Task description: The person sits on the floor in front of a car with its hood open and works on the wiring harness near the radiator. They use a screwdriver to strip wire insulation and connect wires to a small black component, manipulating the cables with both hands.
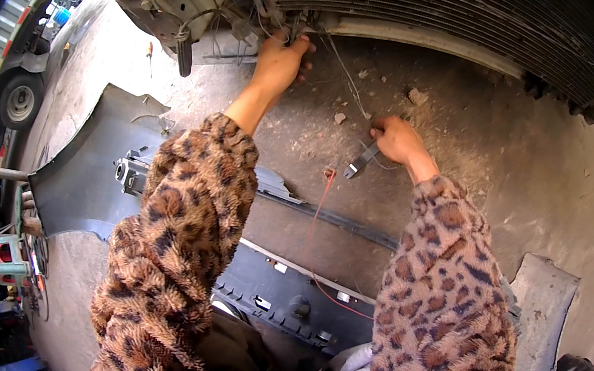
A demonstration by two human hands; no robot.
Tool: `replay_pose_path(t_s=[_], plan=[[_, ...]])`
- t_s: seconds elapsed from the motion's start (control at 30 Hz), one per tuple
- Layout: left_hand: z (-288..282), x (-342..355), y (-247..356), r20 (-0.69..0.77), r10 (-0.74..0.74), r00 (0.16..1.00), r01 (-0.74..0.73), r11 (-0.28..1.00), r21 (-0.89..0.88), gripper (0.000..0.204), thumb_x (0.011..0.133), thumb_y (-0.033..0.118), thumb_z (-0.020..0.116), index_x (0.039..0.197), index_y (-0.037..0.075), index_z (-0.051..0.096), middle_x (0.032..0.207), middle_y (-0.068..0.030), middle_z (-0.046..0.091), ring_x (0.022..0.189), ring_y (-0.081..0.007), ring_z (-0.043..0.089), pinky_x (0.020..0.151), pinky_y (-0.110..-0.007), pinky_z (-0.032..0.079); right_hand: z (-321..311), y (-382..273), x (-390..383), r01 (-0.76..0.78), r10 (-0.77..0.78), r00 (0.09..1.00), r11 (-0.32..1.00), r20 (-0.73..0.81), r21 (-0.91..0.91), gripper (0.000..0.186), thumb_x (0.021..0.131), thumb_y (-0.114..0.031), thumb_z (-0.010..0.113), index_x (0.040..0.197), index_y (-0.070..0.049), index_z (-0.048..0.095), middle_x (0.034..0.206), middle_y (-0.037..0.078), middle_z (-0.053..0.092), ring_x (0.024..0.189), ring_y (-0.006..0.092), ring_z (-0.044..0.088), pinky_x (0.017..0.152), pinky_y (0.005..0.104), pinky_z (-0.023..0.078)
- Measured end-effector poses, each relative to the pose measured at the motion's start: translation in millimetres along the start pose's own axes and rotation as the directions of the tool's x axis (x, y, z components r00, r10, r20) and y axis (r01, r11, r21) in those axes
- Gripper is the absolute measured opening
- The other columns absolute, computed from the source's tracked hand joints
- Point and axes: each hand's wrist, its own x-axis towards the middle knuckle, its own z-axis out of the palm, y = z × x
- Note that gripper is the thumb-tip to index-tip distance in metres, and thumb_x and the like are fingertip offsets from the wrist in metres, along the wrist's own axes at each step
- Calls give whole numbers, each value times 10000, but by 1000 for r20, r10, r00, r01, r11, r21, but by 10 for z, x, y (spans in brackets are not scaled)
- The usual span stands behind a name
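My left hand (279, 65) reaches up to the lower edge of a car's radiator (421, 6). Its fingers are closed around a small part or wire there, mostly hidden by the hand. Thin pale wires (347, 80) run from beside it down toward my right hand (397, 139), which is held lower and to the right. The right fingers are pinched together; a short, flat, dark piece with a light metal tip (361, 161) sticks out below them. Whether the wire ends are also in that grip cannot be made out.
A detached bumper (308, 309) lies across the floor in front of me, with a grey body panel (84, 166) at left. A red wire (316, 220) trails over the ground. A screwdriver (150, 55), stones (417, 96) and a truck wheel (20, 100) lie farther out.
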Motion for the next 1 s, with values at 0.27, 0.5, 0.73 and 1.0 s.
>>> replay_pose_path(t_s=[0.27,0.5,0.73,1.0], plan=[[289,-6,-139,-212,219,952,-160,951,266,316,934,298,507,1016,-5,544,884,-145,646,761,-218,608,584,-316,443,-249,-267,-297,-12,-3,976,997,-216,-71,247,871,-179,493,1050,-81,631,959,213,642,965,393,591,935,562,337],[80,-824,-171,209,141,968,-251,634,731,380,936,337,456,1006,-22,563,873,-276,611,885,-449,577,738,-476,454,-413,-686,70,353,-157,739,919,-656,177,298,898,-258,504,1015,-11,623,934,222,630,895,393,600,769,442,464],[-565,-1171,-102,604,144,784,-614,325,720,212,860,174,539,961,-8,578,905,-262,610,835,-443,580,718,-497,462,-187,-1588,-306,881,-804,188,392,-564,-265,181,806,-220,555,748,-62,620,799,100,619,815,250,589,728,374,474],[-840,-1111,845,458,-344,819,-112,688,717,296,849,273,649,844,-23,639,599,-24,530,508,-105,444,485,-286,378,-575,-1499,-524,663,-686,720,725,105,188,557,895,-581,420,886,-84,671,578,123,563,562,299,569,563,409,436]])
